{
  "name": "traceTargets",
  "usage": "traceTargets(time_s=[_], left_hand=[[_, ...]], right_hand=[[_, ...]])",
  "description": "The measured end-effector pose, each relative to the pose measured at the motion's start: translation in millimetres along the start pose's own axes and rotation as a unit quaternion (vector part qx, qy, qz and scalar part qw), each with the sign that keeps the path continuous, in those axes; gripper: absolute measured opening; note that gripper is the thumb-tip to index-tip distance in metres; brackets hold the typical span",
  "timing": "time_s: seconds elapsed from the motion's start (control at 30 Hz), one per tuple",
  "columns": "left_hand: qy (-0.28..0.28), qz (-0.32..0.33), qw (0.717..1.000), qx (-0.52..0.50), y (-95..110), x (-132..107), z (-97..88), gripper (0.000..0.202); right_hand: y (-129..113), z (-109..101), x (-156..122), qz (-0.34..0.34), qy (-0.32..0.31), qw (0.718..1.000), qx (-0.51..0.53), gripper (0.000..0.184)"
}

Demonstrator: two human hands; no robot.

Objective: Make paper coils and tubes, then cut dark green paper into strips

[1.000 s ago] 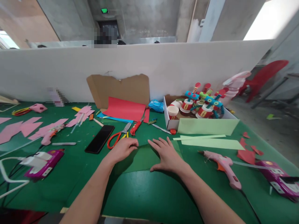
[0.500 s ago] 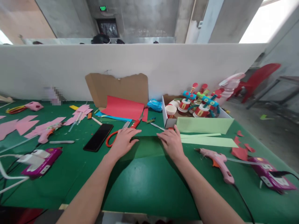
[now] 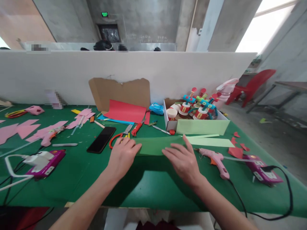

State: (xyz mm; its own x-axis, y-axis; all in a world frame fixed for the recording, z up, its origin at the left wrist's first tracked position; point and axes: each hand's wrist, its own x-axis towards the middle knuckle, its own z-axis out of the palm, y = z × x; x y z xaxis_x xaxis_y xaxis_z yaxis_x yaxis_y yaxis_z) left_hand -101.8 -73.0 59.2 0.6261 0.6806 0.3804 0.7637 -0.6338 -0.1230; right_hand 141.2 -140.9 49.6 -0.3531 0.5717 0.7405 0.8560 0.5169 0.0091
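A folded sheet of green paper (image 3: 153,146) spans the gap between my hands, just above the table. My left hand (image 3: 123,156) closes on its left end, thumb along the near edge. At the right end, my right hand (image 3: 183,159) holds the paper with its fingers bent over it, the index finger at the far corner. The right thumb's grip is partly hidden. Orange-handled scissors (image 3: 127,129) lie just beyond my left hand, their handles partly covered. Close to my right hand rest pale green paper strips (image 3: 211,142) and a pink glue gun (image 3: 216,159).
Behind the hands are a red utility knife (image 3: 137,127), red paper (image 3: 126,111) and a pen (image 3: 160,129). A box (image 3: 202,126) holds paper-cup figures. On the left lie a phone (image 3: 101,140), pink paper pieces, another glue gun (image 3: 49,137) and a purple power strip (image 3: 49,164).
The green paper has come up off the tabletop and nearer to me, with both hands at its ends. My view has shifted slightly, and more of the scissors shows.
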Motion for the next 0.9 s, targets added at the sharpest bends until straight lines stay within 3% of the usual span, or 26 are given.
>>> traceTargets(time_s=[0.17,0.27,0.33,0.43,0.67,0.9], left_hand=[[-0.161,0.034,0.986,-0.001,28,-50,3.9,0.023],[-0.196,0.031,0.979,-0.038,33,-55,2.1,0.039],[-0.198,0.038,0.977,-0.066,32,-52,1.0,0.043],[-0.181,0.059,0.978,-0.087,28,-53,5.3,0.034],[-0.091,0.128,0.98,-0.123,23,-84,21.7,0.043],[-0.118,0.019,0.96,-0.255,-8,-91,19.3,0.039]], right_hand=[[-17,-1,-45,-0.011,-0.176,0.982,0.064,0.029],[-17,4,-47,0.007,-0.258,0.963,0.079,0.03],[-15,8,-44,0.007,-0.293,0.952,0.084,0.033],[-14,11,-41,0.003,-0.309,0.947,0.089,0.031],[-19,-7,-45,0.02,-0.335,0.935,0.112,0.036],[-1,-23,-37,0.09,-0.366,0.907,0.188,0.033]])
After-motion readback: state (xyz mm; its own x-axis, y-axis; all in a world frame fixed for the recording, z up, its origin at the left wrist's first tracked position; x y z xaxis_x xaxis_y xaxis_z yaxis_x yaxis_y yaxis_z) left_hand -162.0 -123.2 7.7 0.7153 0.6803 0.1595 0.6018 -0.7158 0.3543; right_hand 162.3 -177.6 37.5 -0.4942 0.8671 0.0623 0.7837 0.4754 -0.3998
